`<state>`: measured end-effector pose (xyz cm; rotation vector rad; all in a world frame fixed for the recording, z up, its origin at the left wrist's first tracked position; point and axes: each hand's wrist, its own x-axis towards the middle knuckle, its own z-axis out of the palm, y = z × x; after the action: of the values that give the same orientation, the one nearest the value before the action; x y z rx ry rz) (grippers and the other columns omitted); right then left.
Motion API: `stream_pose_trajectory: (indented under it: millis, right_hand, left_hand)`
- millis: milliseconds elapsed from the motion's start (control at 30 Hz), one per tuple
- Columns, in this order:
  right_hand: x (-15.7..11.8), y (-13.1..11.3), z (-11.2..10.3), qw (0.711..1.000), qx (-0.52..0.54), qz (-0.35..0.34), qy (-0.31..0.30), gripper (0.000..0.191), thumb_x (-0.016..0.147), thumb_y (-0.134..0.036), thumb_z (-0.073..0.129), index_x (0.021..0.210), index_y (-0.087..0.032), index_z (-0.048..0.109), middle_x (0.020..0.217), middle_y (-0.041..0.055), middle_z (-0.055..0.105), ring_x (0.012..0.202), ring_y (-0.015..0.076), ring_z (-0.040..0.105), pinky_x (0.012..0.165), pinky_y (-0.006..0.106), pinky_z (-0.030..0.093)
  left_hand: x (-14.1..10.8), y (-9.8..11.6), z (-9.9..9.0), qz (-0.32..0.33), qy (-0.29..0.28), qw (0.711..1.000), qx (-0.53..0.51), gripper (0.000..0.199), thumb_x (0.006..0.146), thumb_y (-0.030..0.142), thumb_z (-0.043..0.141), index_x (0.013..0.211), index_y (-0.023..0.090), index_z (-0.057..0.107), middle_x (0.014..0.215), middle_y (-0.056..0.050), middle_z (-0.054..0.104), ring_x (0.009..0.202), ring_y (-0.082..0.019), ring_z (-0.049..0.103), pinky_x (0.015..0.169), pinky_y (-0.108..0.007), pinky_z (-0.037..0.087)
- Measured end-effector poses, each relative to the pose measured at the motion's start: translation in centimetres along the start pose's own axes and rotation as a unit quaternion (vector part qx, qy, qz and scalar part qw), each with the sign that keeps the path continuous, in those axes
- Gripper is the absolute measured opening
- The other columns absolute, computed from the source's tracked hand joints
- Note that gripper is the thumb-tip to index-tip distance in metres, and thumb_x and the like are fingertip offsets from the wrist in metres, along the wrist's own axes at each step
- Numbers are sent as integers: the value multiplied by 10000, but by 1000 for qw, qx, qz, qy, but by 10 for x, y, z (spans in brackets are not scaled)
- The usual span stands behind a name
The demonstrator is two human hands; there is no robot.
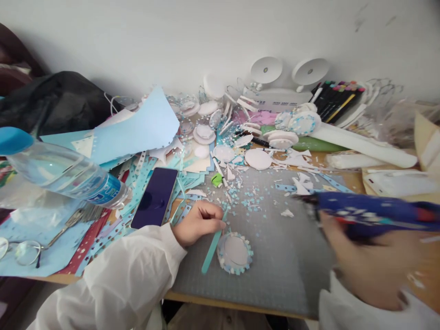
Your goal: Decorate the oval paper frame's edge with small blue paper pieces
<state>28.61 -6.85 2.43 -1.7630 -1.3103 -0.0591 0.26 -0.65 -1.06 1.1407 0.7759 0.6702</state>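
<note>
My left hand (199, 222) is closed, its thumb and finger pinching a slim teal strip (211, 254) that narrows toward its upper end. Whether the strip is paper or a tool I cannot tell. Just to the right of it, a round white disc (235, 253) edged with small pale blue and white bits lies flat on the grey cutting mat (275, 261). My right hand (371, 261), smeared by motion, is wrapped round a dark blue hot glue gun (364, 211) whose nozzle points left over the mat.
Left of my hand lie a phone (155, 197), a water bottle (75, 172) on its side, scissors (74, 220) and glasses (27, 252). Paper scraps and white discs (258, 159) pile up behind. Markers (337, 98) stand at the back right near a white roll (367, 144).
</note>
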Motion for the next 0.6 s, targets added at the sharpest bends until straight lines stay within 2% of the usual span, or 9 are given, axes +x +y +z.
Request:
stream_pose_trajectory:
  millis: [100, 200, 367, 500, 600]
  right_hand:
    - [-15, -21, 30, 997, 23, -69, -37, 256, 649, -303, 659, 452, -217, 520, 382, 8, 514, 344, 169, 473, 404, 303, 369]
    - [-27, -29, 44, 995, 24, -67, -68, 321, 663, -329, 628, 408, -222, 465, 336, -6, 473, 309, 160, 453, 363, 283, 350]
    - [-29, -28, 44, 994, 10, -34, -103, 310, 655, -348, 590, 404, -225, 456, 347, 12, 503, 328, 181, 494, 368, 289, 370]
    - [-30, -26, 43, 992, 0, -56, -111, 368, 659, -332, 590, 357, -227, 406, 300, -4, 434, 284, 158, 445, 346, 277, 336]
    - [-31, -24, 43, 992, -8, -66, -105, 357, 671, -341, 590, 376, -221, 428, 322, 7, 459, 303, 172, 475, 357, 284, 349]
  left_hand:
    - [0, 1, -2, -1, -30, 998, 49, 366, 680, 288, 682, 459, 152, 424, 444, 50, 359, 440, -61, 297, 443, -231, 193]
    - [-1, 4, -4, 9, -58, 995, 78, 369, 707, 263, 659, 473, 161, 393, 466, 58, 311, 453, -59, 268, 442, -234, 183]
    - [-3, 6, -3, 13, -80, 993, 85, 358, 714, 239, 646, 488, 167, 377, 478, 53, 315, 459, -61, 263, 439, -235, 193]
    - [-3, 4, -2, 8, -79, 993, 92, 373, 710, 252, 645, 484, 169, 360, 476, 56, 292, 459, -59, 241, 436, -237, 190]
    - [-4, 4, -3, 4, -87, 992, 95, 360, 722, 247, 645, 497, 167, 376, 486, 54, 299, 464, -61, 255, 440, -239, 192]
